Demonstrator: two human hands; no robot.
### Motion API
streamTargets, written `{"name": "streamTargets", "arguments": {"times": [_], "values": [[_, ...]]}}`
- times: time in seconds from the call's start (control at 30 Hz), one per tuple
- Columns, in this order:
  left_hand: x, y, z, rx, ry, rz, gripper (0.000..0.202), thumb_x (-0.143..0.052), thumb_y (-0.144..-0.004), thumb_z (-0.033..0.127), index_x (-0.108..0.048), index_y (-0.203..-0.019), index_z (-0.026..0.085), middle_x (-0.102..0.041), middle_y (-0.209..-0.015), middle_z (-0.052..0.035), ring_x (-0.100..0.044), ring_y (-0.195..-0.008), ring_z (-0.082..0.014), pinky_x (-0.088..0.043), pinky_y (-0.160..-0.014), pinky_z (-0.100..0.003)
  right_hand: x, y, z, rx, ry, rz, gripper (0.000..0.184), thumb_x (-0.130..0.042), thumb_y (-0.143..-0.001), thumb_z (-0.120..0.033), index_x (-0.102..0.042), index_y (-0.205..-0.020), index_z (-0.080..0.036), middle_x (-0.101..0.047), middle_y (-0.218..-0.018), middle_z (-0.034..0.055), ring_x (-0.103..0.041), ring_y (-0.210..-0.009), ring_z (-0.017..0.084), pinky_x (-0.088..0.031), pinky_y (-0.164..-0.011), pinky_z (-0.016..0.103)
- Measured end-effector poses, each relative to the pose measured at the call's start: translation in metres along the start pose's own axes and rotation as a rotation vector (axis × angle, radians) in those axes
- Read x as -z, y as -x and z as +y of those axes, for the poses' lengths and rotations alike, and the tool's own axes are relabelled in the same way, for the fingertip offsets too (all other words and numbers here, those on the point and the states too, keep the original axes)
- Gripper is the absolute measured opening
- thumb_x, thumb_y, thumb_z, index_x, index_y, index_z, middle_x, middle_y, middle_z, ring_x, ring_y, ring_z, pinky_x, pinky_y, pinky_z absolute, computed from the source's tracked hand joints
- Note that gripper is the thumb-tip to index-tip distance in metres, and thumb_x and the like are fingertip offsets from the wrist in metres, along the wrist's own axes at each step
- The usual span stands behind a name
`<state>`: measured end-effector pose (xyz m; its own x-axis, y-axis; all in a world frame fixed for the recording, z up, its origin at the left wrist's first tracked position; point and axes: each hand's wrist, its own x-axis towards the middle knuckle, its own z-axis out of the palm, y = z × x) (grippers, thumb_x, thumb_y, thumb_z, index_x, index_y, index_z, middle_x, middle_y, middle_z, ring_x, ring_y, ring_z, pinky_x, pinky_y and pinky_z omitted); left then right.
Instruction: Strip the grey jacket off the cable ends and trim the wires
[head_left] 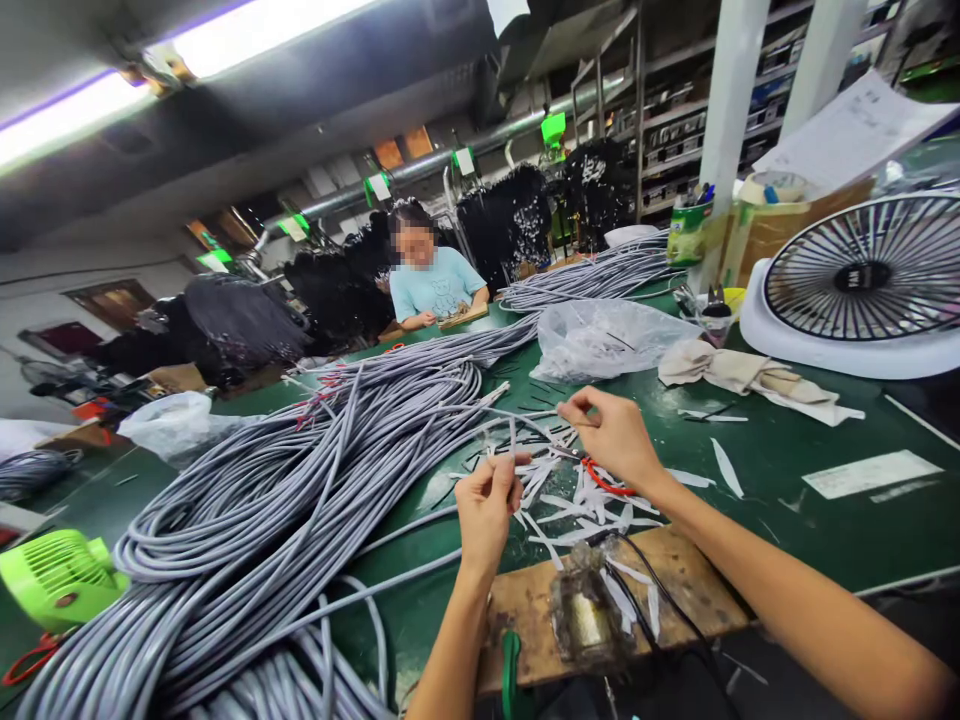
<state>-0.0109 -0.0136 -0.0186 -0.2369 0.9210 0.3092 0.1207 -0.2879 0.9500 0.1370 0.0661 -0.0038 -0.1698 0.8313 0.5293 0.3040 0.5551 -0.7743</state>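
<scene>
My left hand (pixel 486 505) is closed in a pinch, with a short grey length of cable standing up from its fingertips. Further right and a little higher, my right hand (pixel 615 435) pinches the tip of a grey cable (pixel 487 409) that comes in from the left. Below and between both hands lie scissors with red handles (pixel 606 478), partly covered by white strips (pixel 581 500). The large pile of coiled grey cables (pixel 300 490) fills the table to the left of my hands. My fingers hide the exact parts they grip.
A wooden board (pixel 525 610) carrying a metal device (pixel 589 615) with black wires sits at the front edge. A fan (pixel 862 278), a cloth (pixel 750 378) and a plastic bag (pixel 607 340) lie to the right. Across the table sits another person (pixel 439 285). A green fan (pixel 60 580) stands left.
</scene>
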Motion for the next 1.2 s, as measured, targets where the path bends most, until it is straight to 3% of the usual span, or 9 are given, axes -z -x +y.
{"name": "streamTargets", "arguments": {"times": [0.1,0.17,0.27,0.47,0.7,0.93,1.07,1.13,1.2], "values": [[-0.001,0.001,-0.002,0.045,0.051,-0.111,0.032,-0.049,-0.081,0.041,-0.064,-0.075,0.013,-0.039,-0.045,0.0045,-0.031,-0.04,-0.0057,-0.02,-0.04,-0.019,0.005,0.003,-0.011,0.003,-0.205,-0.195,0.026,-0.052,-0.079,-0.038,-0.063,-0.085,-0.015,-0.056,-0.064,-0.0015,-0.033,-0.04,0.005,-0.026,-0.041,0.02],[-0.002,0.002,-0.001,0.052,-0.019,-0.143,0.035,-0.05,-0.08,0.042,-0.062,-0.066,0.013,-0.044,-0.048,0.0028,-0.035,-0.041,-0.0063,-0.025,-0.042,-0.02,0.002,0.009,-0.017,0.075,-0.243,-0.306,0.021,-0.056,-0.077,-0.034,-0.065,-0.081,-0.015,-0.057,-0.065,-0.001,-0.036,-0.042,0.005,-0.028,-0.041,0.02],[-0.002,0.002,0.001,0.028,-0.209,-0.023,0.036,-0.047,-0.082,0.041,-0.065,-0.068,0.013,-0.047,-0.045,0.0025,-0.039,-0.041,-0.0077,-0.03,-0.045,-0.02,-0.005,0.017,-0.023,0.146,-0.199,-0.193,0.019,-0.056,-0.078,-0.027,-0.065,-0.068,-0.015,-0.06,-0.062,0.0012,-0.047,-0.052,0.009,-0.035,-0.049,0.021],[0.005,-0.001,0.003,-0.033,-0.314,0.202,0.031,-0.048,-0.082,0.04,-0.068,-0.076,0.016,-0.049,-0.043,0.0027,-0.044,-0.037,-0.0087,-0.032,-0.041,-0.02,-0.003,0.022,-0.027,0.234,-0.189,-0.074,0.016,-0.054,-0.08,-0.026,-0.068,-0.075,-0.019,-0.067,-0.071,0.0044,-0.057,-0.063,0.014,-0.043,-0.06,0.025],[0.006,-0.004,0.008,-0.068,-0.007,0.375,0.034,-0.05,-0.079,0.045,-0.056,-0.065,0.014,-0.048,-0.049,0.0037,-0.046,-0.034,-0.0072,-0.034,-0.034,-0.018,-0.002,0.026,-0.033,0.311,-0.211,-0.03,0.014,-0.054,-0.079,-0.021,-0.068,-0.078,-0.02,-0.067,-0.072,0.0036,-0.059,-0.064,0.014,-0.045,-0.059,0.025],[0.02,-0.009,0.013,0.107,0.346,0.41,0.044,-0.05,-0.071,0.06,-0.048,-0.068,0.016,-0.051,-0.055,0.0045,-0.05,-0.033,-0.0078,-0.038,-0.031,-0.018,-0.002,0.023,-0.029,0.2,-0.229,-0.052,0.015,-0.056,-0.078,-0.028,-0.068,-0.076,-0.019,-0.067,-0.072,0.0048,-0.058,-0.062,0.014,-0.042,-0.056,0.025],[0.024,-0.005,0.015,0.025,0.316,0.119,0.056,-0.06,-0.059,0.062,-0.059,-0.097,0.021,-0.063,-0.093,-0.0064,-0.056,-0.046,-0.0087,-0.043,-0.036,-0.02,-0.002,0.022,-0.026,0.074,-0.262,-0.057,0.019,-0.058,-0.076,-0.033,-0.068,-0.077,-0.018,-0.065,-0.064,0.0034,-0.049,-0.049,0.011,-0.035,-0.045,0.023],[0.019,-0.002,0.014,-0.002,0.24,-0.062,0.069,-0.075,-0.05,0.046,-0.054,-0.114,0.028,-0.056,-0.117,-0.009,-0.055,-0.052,-0.008,-0.042,-0.039,-0.019,-0.004,0.022,-0.025,0.021,-0.31,-0.102,0.021,-0.059,-0.075,-0.035,-0.068,-0.075,-0.017,-0.064,-0.062,0.0027,-0.047,-0.047,0.01,-0.033,-0.043,0.022],[0.01,0.0,0.013,-0.001,0.141,-0.129,0.07,-0.079,-0.051,0.029,-0.055,-0.116,0.029,-0.058,-0.115,-0.0082,-0.053,-0.055,-0.0074,-0.04,-0.041,-0.017,-0.006,0.022,-0.024,-0.001,-0.363,-0.211,0.021,-0.06,-0.073,-0.035,-0.067,-0.07,-0.016,-0.063,-0.061,0.0026,-0.049,-0.048,0.011,-0.035,-0.044,0.022]]}}
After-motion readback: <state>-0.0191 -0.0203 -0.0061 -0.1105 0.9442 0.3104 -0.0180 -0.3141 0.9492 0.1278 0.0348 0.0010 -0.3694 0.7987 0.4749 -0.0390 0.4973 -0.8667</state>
